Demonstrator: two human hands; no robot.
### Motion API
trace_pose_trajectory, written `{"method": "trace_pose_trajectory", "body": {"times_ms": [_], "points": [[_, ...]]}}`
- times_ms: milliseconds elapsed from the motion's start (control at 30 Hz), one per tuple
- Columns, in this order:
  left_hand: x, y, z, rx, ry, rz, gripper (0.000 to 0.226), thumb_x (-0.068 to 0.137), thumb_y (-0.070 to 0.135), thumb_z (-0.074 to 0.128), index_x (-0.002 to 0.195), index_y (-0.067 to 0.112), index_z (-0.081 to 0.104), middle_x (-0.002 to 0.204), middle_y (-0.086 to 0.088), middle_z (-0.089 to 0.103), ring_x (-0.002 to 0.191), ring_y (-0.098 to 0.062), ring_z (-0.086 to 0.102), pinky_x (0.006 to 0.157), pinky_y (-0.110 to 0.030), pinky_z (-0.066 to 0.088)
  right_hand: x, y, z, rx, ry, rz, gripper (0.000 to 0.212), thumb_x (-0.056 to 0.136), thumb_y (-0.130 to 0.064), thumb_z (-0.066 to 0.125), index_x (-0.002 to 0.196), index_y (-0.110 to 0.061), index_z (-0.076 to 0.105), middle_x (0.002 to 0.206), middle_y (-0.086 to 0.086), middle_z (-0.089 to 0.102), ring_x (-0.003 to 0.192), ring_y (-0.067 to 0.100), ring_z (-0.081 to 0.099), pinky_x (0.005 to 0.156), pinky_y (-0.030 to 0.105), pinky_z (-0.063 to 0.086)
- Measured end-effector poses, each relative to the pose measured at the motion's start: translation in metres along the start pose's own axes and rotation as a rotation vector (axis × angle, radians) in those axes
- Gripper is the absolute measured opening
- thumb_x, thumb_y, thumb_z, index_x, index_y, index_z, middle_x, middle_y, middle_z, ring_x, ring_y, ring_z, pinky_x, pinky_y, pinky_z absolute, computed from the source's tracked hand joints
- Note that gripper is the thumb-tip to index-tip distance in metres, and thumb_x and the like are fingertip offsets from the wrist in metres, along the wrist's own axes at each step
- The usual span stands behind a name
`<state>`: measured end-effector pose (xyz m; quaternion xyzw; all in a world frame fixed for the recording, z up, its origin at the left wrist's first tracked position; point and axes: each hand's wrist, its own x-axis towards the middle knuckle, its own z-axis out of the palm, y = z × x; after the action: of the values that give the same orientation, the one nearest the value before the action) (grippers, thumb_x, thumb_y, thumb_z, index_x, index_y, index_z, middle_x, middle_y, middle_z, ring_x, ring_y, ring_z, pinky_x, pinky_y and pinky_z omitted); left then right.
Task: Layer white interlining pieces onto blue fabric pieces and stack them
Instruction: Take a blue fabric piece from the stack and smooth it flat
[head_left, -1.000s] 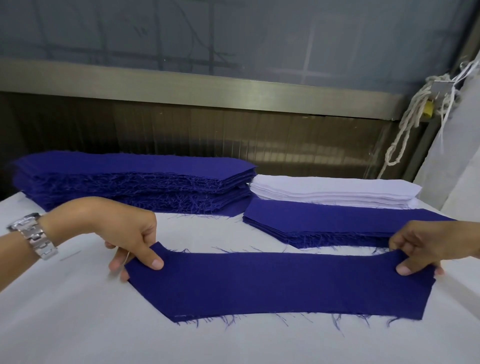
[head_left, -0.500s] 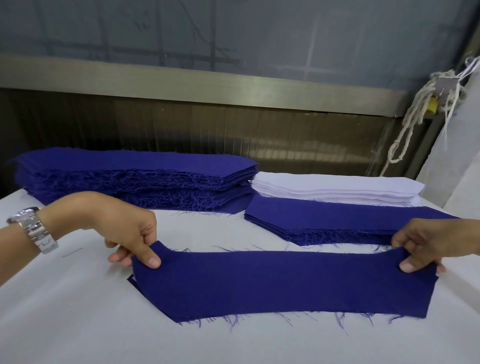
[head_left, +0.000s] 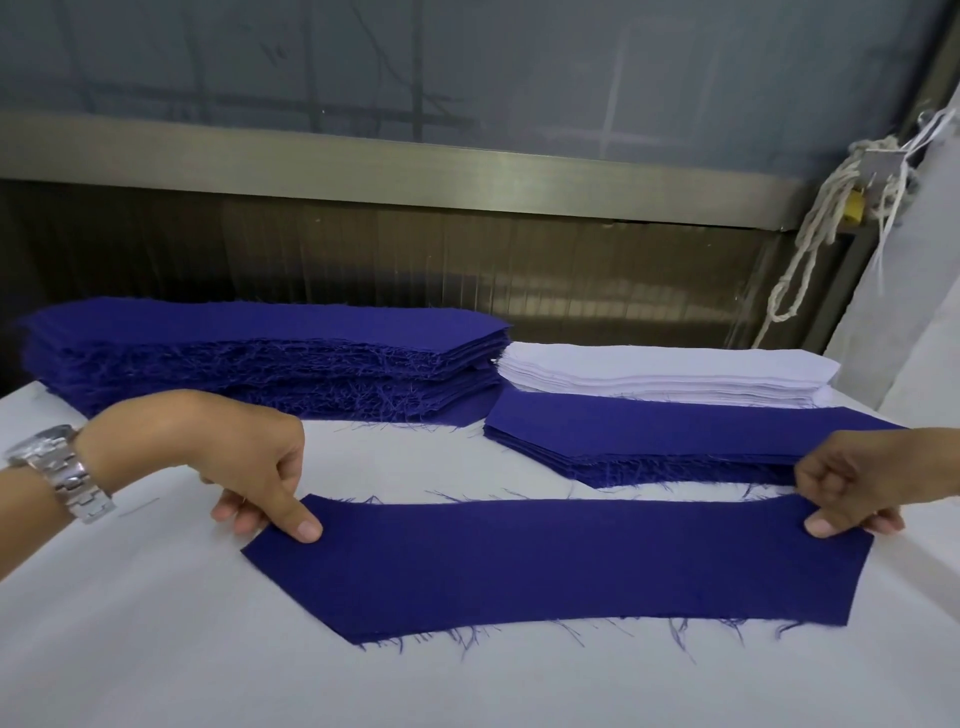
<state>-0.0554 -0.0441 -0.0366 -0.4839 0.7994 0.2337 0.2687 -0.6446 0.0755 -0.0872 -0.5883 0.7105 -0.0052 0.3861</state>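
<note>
Blue fabric piece (head_left: 561, 561) lies flat on the white surface (head_left: 156, 649), which stretches wide in front and left of its frayed near edge. The left hand (head_left: 254, 462) and right hand (head_left: 852, 483) pinch its ends, fingers (head_left: 306, 530) curled, thumbs on top. Just behind sit a low blue stack (head_left: 675, 436), the white interlining stack (head_left: 665, 371) and a tall blue stack (head_left: 260, 353).

Soft even light, sharp focus, wide-angle bowing at edges

A frayed blue fabric piece (head_left: 561, 566) lies spread out, with tall blue stack (head_left: 249, 338), low blue stack (head_left: 675, 431) and white interlining stack (head_left: 665, 371) behind.
</note>
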Motion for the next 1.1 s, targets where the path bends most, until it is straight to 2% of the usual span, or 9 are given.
{"method": "trace_pose_trajectory", "body": {"times_ms": [100, 233, 333, 433, 533, 667, 833, 967, 1100], "points": [[-0.002, -0.001, -0.001, -0.009, 0.015, 0.016, 0.039, 0.074, 0.061, 0.077, 0.060, 0.028, 0.062, 0.066, 0.009, 0.071, 0.050, -0.001, 0.057, 0.103, -0.042, 0.048, -0.002, 0.002, -0.002, -0.025, -0.010, 0.037, 0.036, 0.071, -0.049, 0.090, 0.079, -0.021, 0.068, 0.073, 0.008, 0.071, 0.057, 0.014, 0.060, 0.054, 0.023, 0.047], [-0.008, -0.006, -0.005, -0.006, 0.041, 0.041, 0.030, 0.077, 0.052, 0.079, 0.072, 0.026, 0.066, 0.069, 0.011, 0.071, 0.054, -0.002, 0.058, 0.085, -0.032, 0.053, -0.007, 0.002, -0.005, -0.053, -0.010, 0.057, 0.032, 0.072, -0.048, 0.088, 0.086, -0.023, 0.072, 0.082, 0.009, 0.075, 0.063, 0.011, 0.063, 0.057, 0.022, 0.049], [-0.008, -0.010, -0.006, 0.023, 0.160, 0.057, 0.025, 0.083, 0.050, 0.074, 0.086, 0.027, 0.068, 0.082, 0.013, 0.074, 0.061, 0.000, 0.059, 0.078, -0.021, 0.054, -0.012, -0.003, -0.006, -0.068, 0.032, 0.067, 0.023, 0.069, -0.038, 0.081, 0.088, -0.026, 0.075, 0.089, 0.009, 0.075, 0.067, 0.008, 0.065, 0.058, 0.021, 0.050], [-0.005, -0.004, -0.002, 0.016, 0.306, 0.122, 0.024, 0.083, 0.059, 0.069, 0.092, 0.037, 0.067, 0.087, 0.023, 0.069, 0.068, 0.007, 0.058, 0.067, -0.014, 0.046, -0.017, -0.011, -0.003, -0.029, 0.099, 0.027, 0.031, 0.072, -0.050, 0.081, 0.091, -0.026, 0.075, 0.089, 0.008, 0.075, 0.068, 0.009, 0.064, 0.057, 0.021, 0.049], [0.000, 0.005, 0.003, -0.003, 0.327, 0.209, 0.032, 0.074, 0.068, 0.069, 0.093, 0.042, 0.065, 0.089, 0.030, 0.066, 0.081, 0.006, 0.059, 0.072, -0.016, 0.050, -0.023, -0.027, 0.005, -0.040, 0.124, -0.015, 0.047, 0.066, -0.066, 0.084, 0.093, -0.029, 0.075, 0.086, 0.004, 0.075, 0.068, 0.008, 0.064, 0.055, 0.021, 0.047], [0.007, 0.013, 0.010, 0.040, 0.375, 0.223, 0.045, 0.061, 0.080, 0.070, 0.090, 0.048, 0.062, 0.094, 0.031, 0.061, 0.092, 0.003, 0.057, 0.083, -0.023, 0.053, -0.032, -0.047, 0.013, -0.097, 0.150, 0.004, 0.055, 0.049, -0.074, 0.087, 0.086, -0.035, 0.076, 0.084, 0.000, 0.075, 0.066, 0.008, 0.065, 0.056, 0.018, 0.046], [0.009, 0.012, 0.011, 0.041, 0.386, 0.226, 0.044, 0.059, 0.079, 0.073, 0.089, 0.049, 0.063, 0.096, 0.027, 0.061, 0.093, 0.004, 0.057, 0.080, -0.021, 0.051, -0.033, -0.054, 0.016, -0.124, 0.144, 0.011, 0.060, 0.032, -0.079, 0.085, 0.077, -0.041, 0.075, 0.078, -0.009, 0.073, 0.066, 0.004, 0.064, 0.062, 0.018, 0.050], [0.009, 0.014, 0.013, 0.016, 0.355, 0.242, 0.036, 0.065, 0.072, 0.075, 0.088, 0.046, 0.065, 0.094, 0.023, 0.062, 0.094, 0.001, 0.058, 0.087, -0.026, 0.053, -0.033, -0.056, 0.019, -0.177, 0.115, -0.023, 0.051, 0.042, -0.083, 0.078, 0.063, -0.039, 0.065, 0.067, -0.011, 0.062, 0.061, 0.002, 0.051, 0.062, 0.017, 0.042], [0.008, 0.015, 0.014, -0.033, 0.304, 0.255, 0.029, 0.073, 0.063, 0.076, 0.089, 0.041, 0.067, 0.096, 0.017, 0.066, 0.096, -0.002, 0.060, 0.092, -0.027, 0.051, -0.031, -0.051, 0.021, -0.232, 0.134, -0.140, 0.056, 0.052, -0.081, 0.077, 0.080, -0.033, 0.067, 0.072, -0.010, 0.055, 0.065, 0.006, 0.045, 0.064, 0.027, 0.042]]}}
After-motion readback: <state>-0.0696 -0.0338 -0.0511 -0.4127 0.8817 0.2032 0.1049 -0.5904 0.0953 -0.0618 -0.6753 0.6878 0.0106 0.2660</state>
